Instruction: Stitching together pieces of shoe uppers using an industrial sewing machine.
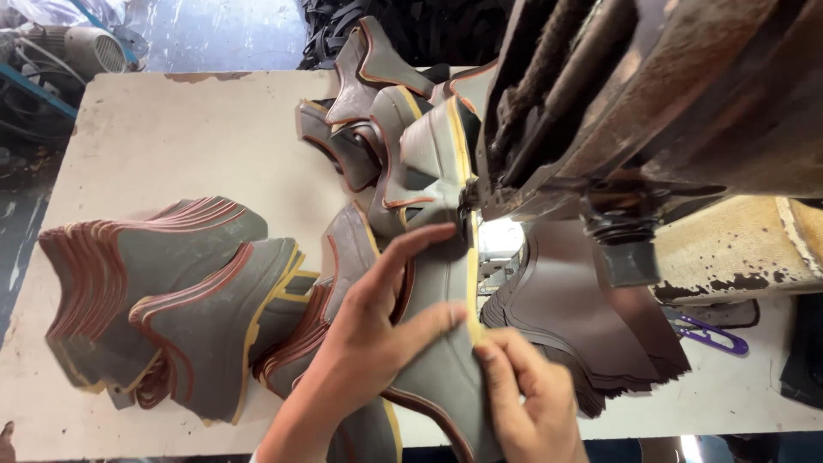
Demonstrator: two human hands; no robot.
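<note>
A grey leather shoe-upper piece [437, 377] with a yellow edge lies under the head of a sewing machine [634, 111]. My left hand [377, 330] presses flat on it, fingers spread toward the needle area [470, 206]. My right hand [527, 399] pinches the piece's yellow edge at its near right side. Sewn pieces [403, 129] trail away behind the machine in a chain.
A fanned stack of grey pieces with red edges [146, 283] lies at the left of the beige table [171, 137]. A pile of dark brown pieces [591, 317] sits right of the needle. Purple-handled snips [716, 336] lie further right. A motor [86, 47] stands on the floor beyond.
</note>
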